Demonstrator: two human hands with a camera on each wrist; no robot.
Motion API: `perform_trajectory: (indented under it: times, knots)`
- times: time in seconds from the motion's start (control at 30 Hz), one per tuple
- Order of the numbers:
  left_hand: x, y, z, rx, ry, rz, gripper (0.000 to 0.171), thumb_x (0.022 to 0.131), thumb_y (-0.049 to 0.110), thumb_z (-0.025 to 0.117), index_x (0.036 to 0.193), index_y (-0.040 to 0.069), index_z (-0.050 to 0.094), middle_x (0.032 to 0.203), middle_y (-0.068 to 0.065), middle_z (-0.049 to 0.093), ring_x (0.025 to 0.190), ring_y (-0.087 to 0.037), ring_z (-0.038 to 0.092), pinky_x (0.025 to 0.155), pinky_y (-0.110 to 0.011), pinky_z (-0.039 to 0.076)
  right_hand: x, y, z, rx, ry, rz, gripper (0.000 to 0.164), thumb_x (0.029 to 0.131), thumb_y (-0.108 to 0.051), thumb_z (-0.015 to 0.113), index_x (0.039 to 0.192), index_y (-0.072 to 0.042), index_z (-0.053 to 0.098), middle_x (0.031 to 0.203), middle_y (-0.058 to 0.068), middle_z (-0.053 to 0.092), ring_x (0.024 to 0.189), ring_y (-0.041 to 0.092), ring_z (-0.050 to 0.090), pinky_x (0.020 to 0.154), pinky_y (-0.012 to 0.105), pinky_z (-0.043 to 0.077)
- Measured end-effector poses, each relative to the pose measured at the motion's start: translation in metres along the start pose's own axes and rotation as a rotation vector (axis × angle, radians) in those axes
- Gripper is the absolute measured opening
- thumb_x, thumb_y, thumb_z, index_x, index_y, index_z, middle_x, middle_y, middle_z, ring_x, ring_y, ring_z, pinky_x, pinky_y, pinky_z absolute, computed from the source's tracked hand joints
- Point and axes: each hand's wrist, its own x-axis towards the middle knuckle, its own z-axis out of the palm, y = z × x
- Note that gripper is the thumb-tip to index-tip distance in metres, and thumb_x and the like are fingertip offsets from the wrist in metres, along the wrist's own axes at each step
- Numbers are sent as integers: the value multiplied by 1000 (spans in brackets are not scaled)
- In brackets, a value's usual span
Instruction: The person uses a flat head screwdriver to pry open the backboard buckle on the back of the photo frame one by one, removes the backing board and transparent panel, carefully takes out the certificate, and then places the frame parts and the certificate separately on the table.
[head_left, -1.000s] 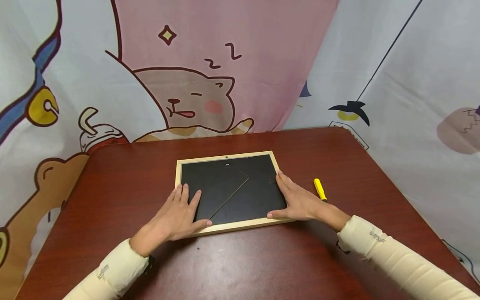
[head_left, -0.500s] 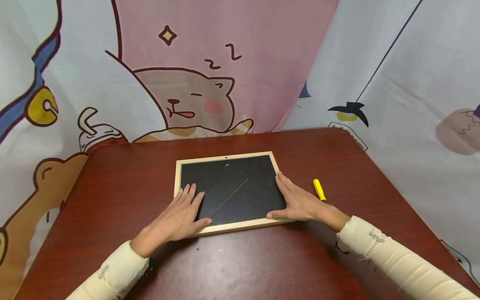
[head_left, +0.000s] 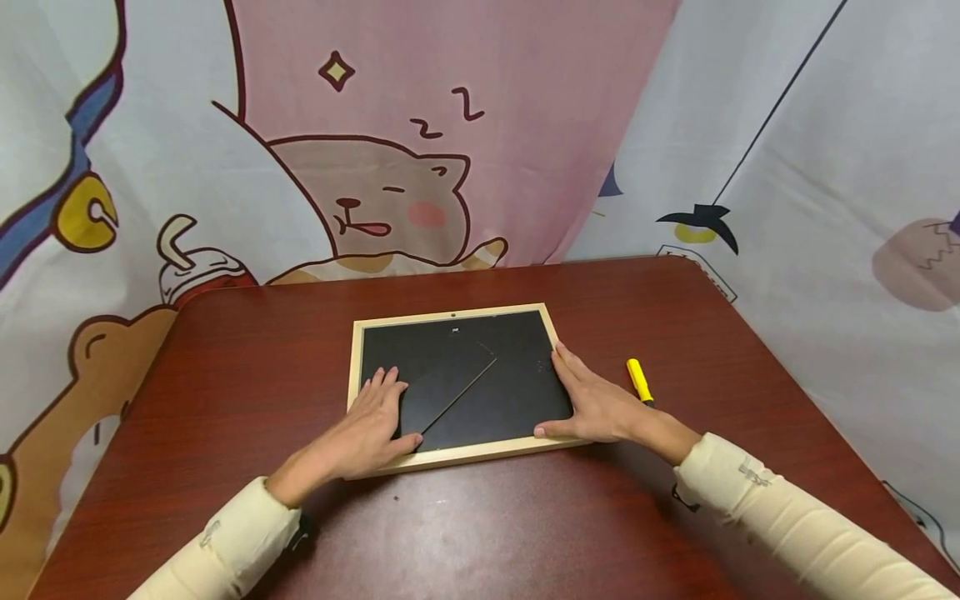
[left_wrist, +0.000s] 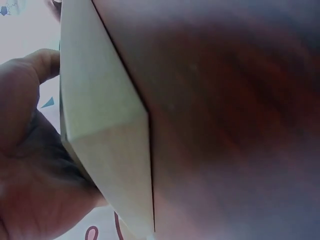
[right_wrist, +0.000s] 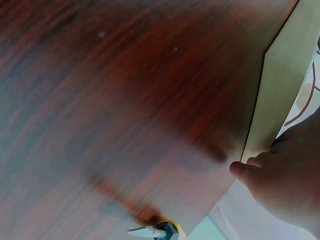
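Observation:
A picture frame [head_left: 480,454] of pale wood lies on the table with its black backing board [head_left: 480,400] facing up. A thin diagonal line crosses the board, and a small metal piece [head_left: 454,330] sits near its far edge. My left hand [head_left: 363,429] rests over the near left corner, fingers extended on the board and thumb by the near rail. On the other side, my right hand [head_left: 596,404] lies along the right rail, its thumb at the near right corner. Both wrist views show the frame's wooden side edge [left_wrist: 107,110] with a hand beside it.
Just right of my right hand lies a yellow-handled tool [head_left: 638,379] with a black end; in the right wrist view a pale metal shaft [right_wrist: 146,232] shows on it. The reddish-brown table [head_left: 480,533] meets a printed cloth backdrop [head_left: 540,125] behind.
My left hand has shifted slightly right, and its fingers have drawn closer together on the board. The right hand and the picture frame stay where they were.

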Motion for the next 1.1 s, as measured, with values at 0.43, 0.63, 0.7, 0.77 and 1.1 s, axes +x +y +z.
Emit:
perform_trajectory:
  times: [0.43,0.63,0.7,0.77,1.1]
  knots:
    - [1,2,0,2,139,26,77,87,33,71,138,-14,37,151,-37,22,144,-49,15,116,-58,16,1,-1,-2,84,15,42,134,69,-79,64,156,-8,-10,164,14,1,147,34,21,106,51,39]
    - [4,5,-1,12,123,10,79,88,37,68,140,-13,36,153,-35,21,145,-47,14,116,-57,15,5,1,-5,198,12,76,124,77,-72,64,156,-12,-10,164,12,2,144,34,29,108,53,36]
    - [6,7,-2,11,111,3,79,89,38,67,141,-13,35,154,-34,20,145,-47,14,116,-58,14,6,2,-7,233,11,90,119,81,-68,62,156,-8,-8,164,14,3,145,36,27,110,55,31]
    - [8,9,-4,7,102,-4,80,89,38,67,142,-13,35,154,-34,19,145,-46,14,116,-59,14,7,3,-9,275,25,113,114,84,-64,62,156,-8,-5,163,15,7,144,36,27,111,56,29]
    - [20,16,-4,-46,-15,-34,85,91,47,64,147,-8,31,158,-27,16,148,-41,9,115,-61,13,13,11,-15,591,135,277,83,96,-38,60,156,-5,13,158,22,21,142,39,31,108,52,36]
